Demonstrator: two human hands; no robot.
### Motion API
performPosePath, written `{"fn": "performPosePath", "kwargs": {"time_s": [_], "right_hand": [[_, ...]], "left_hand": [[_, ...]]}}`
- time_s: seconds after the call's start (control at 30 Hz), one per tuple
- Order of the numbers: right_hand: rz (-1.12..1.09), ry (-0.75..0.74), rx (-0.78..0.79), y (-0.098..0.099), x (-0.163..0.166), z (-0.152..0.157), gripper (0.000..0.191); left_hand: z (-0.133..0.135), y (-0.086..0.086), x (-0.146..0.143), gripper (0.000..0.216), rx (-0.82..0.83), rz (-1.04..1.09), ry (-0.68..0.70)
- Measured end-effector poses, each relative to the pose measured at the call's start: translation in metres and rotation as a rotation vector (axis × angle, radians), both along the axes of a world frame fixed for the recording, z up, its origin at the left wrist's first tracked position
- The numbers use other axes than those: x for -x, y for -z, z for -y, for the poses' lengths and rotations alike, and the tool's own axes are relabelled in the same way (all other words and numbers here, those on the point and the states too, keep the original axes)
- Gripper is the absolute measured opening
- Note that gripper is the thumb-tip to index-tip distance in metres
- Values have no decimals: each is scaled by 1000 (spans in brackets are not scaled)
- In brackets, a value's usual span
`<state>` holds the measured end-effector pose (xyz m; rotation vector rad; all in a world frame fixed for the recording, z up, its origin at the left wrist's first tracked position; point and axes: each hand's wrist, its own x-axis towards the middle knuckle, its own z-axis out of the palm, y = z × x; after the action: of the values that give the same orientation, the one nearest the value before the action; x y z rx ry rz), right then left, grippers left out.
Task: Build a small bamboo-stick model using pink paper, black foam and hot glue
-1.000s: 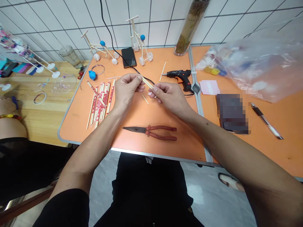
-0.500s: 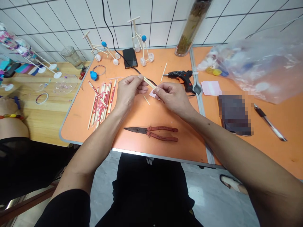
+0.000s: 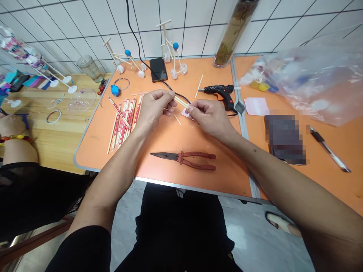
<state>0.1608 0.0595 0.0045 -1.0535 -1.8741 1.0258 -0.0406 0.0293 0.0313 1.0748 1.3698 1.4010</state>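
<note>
Between my two hands, a pair of pale wooden chopsticks [image 3: 182, 102] lies side by side, just above the orange table. My left hand [image 3: 157, 105] pinches the upper left end with thumb and fingers. The lower right end is in the closed fingers of my right hand [image 3: 208, 115]. Under them, a pink paper slip [image 3: 185, 112] and a short stick piece [image 3: 177, 120] lie on the table. Long-nose pliers [image 3: 183, 158] with red handles rest in front of my hands. Red-and-white wrapped chopsticks [image 3: 123, 121] are heaped left of my left hand.
A black glue gun [image 3: 219, 92] with its cord lies behind my right hand. Stick models with blue balls [image 3: 176, 46], a phone [image 3: 159, 70] and a tall glass tube [image 3: 227, 45] stand or lie near the wall. Another person's hand [image 3: 13, 126] is at far left.
The view has shifted slightly, so the scene sits a little further right. Both hands keep their hold on the chopsticks, with hardly any movement.
</note>
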Motion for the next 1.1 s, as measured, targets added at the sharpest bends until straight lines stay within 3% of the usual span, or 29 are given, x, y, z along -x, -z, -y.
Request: {"fn": "performPosePath", "kwargs": {"time_s": [0.77,1.1], "right_hand": [[73,23,-50,-1,-3,-5,23],[58,-20,-69,-4,-6,-6,25]], "left_hand": [[-2,7,-4,33,-48,-88,-12],[2,-1,-5,31,32,-49,7]]}}
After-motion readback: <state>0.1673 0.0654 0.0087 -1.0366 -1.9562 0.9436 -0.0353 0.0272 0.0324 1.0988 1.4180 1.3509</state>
